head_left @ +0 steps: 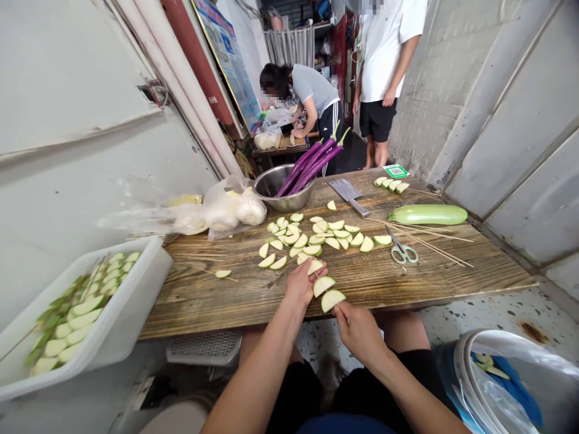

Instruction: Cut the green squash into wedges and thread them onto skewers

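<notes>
Near the front edge of the table, my left hand pinches a half-round zucchini slice at the far end of a thin skewer. Two more half-round slices sit apart along that skewer, nearer to me. My right hand is closed at the skewer's near end, beside the closest slice; the fingers hide that end. Just beyond my hands, many loose pale-green half slices lie in a spread pile. To its right are scissors with light-green handles and several bare skewers.
A whole zucchini, a cleaver and a steel bowl of purple eggplants lie farther back. A white bin of skewered slices stands left, a lined bucket right. Two people are beyond the table.
</notes>
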`<state>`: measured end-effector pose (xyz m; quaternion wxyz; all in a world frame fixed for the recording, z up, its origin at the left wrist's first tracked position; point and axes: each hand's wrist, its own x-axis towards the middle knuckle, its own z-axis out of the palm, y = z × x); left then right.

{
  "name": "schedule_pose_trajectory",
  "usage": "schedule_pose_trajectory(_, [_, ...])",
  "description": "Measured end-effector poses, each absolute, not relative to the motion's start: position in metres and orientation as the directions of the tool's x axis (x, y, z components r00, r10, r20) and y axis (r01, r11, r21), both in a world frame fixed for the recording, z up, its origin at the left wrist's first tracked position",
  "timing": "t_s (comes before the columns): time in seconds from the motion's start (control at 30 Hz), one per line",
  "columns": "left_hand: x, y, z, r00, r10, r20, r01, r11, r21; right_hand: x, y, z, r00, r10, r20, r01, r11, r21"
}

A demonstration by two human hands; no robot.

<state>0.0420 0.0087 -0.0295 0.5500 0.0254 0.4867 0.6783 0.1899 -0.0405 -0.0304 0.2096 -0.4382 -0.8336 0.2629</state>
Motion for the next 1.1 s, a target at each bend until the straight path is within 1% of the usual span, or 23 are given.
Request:
schedule_pose_trajectory(0.23, [0.044,0.006,-0.026,-0.385,0.774,-0.503,-0.726,0.082,0.682,0.186,-0.035,-0.031,-0.527,0.840,0.131,0.628,0.488,-0.606])
schedule_pose_trajectory(0.4, [0.044,0.007,-0.029,-0.375,0.804,-0.462,-0.699,0.082,0.710,0.183,-0.031,-0.032,-0.520,0.841,0.151,0.631,0.497,-0.595])
schedule_pose_trajectory(0.67, [0.038,0.005,-0.029,-0.269,0.842,-0.468,-0.752,0.120,0.648,0.177,-0.027,-0.039,-0.531,0.821,0.212,0.597,0.540,-0.594])
schedule_pose_trajectory(0.73, [0.037,0.000,-0.027,-0.267,0.856,-0.443,-0.767,0.090,0.635,0.180,-0.029,-0.042,-0.522,0.814,0.254,0.578,0.557,-0.597])
schedule_pose_trajectory(0.8, [0.035,-0.005,-0.023,-0.329,0.847,-0.418,-0.752,0.033,0.658,0.184,-0.032,-0.043,-0.499,0.812,0.303,0.555,0.568,-0.607])
schedule_pose_trajectory(0.87, [0.030,-0.011,-0.018,-0.424,0.827,-0.368,-0.662,-0.006,0.750,0.191,-0.033,-0.043,-0.480,0.811,0.333,0.533,0.572,-0.624])
schedule_pose_trajectory(0.97, [0.016,-0.015,-0.009,-0.577,0.786,-0.222,-0.394,-0.030,0.919,0.204,-0.032,-0.045,-0.446,0.832,0.329,0.511,0.539,-0.670])
schedule_pose_trajectory(1.03, [0.008,-0.013,-0.006,-0.632,0.768,-0.106,-0.200,-0.030,0.979,0.212,-0.029,-0.048,-0.401,0.865,0.302,0.513,0.485,-0.708])
schedule_pose_trajectory(1.1, [0.004,-0.010,-0.007,-0.606,0.796,0.005,-0.017,-0.020,1.000,0.220,-0.026,-0.051,-0.362,0.890,0.277,0.512,0.438,-0.739])
